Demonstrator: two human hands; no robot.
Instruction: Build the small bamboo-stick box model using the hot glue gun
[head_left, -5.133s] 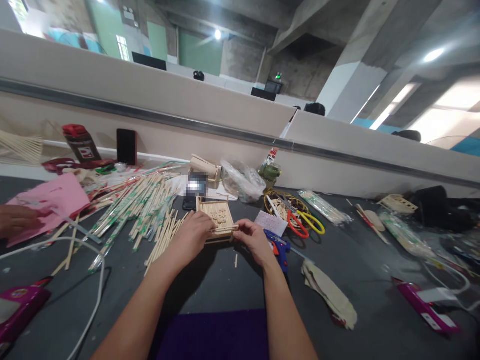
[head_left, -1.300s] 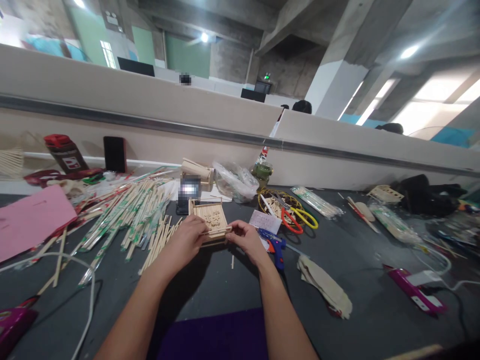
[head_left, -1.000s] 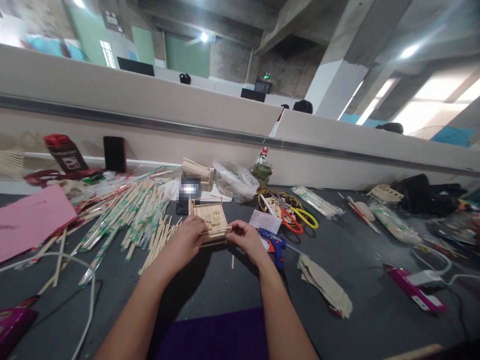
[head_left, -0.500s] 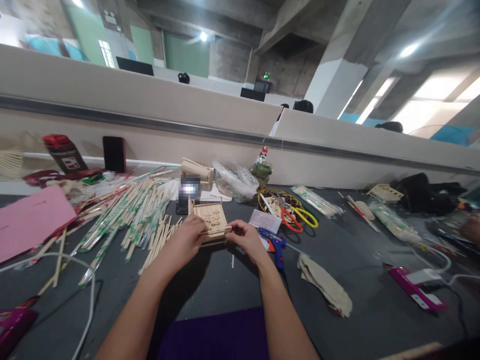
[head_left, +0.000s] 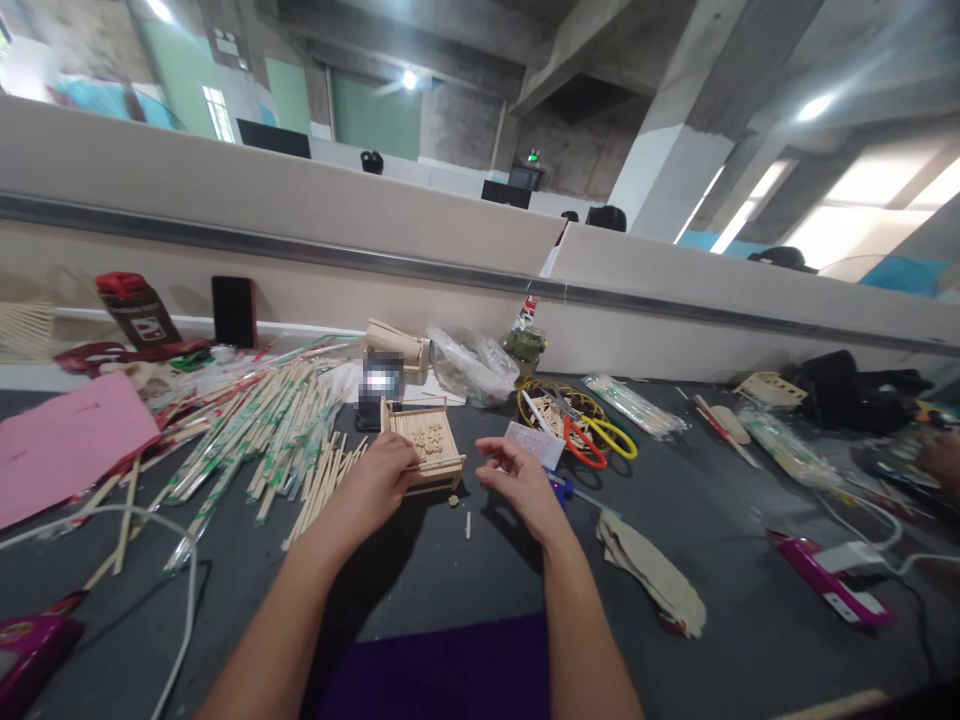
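Observation:
A small tray-like model built of wooden sticks (head_left: 424, 447) sits on the dark table (head_left: 712, 520) in front of me. My left hand (head_left: 381, 482) rests against its near left corner, fingers pinched on the front rail. My right hand (head_left: 517, 481) hovers just right of the model, off it, fingers loosely curled and apart, with nothing in it. A short stick piece (head_left: 468, 524) lies on the table between my hands.
A heap of wrapped and bare chopsticks (head_left: 262, 425) spreads to the left, beside pink paper (head_left: 67, 440) and a white cable (head_left: 169, 540). A blue glue gun (head_left: 564, 487), red and yellow scissors (head_left: 600, 440), a plastic bag (head_left: 471, 362) and brown scraps (head_left: 652, 575) lie right. A partition wall (head_left: 450, 270) runs behind.
My right hand has let go of the model's front rail and drawn back to the right. The left hand stays on the model. The view has shifted slightly.

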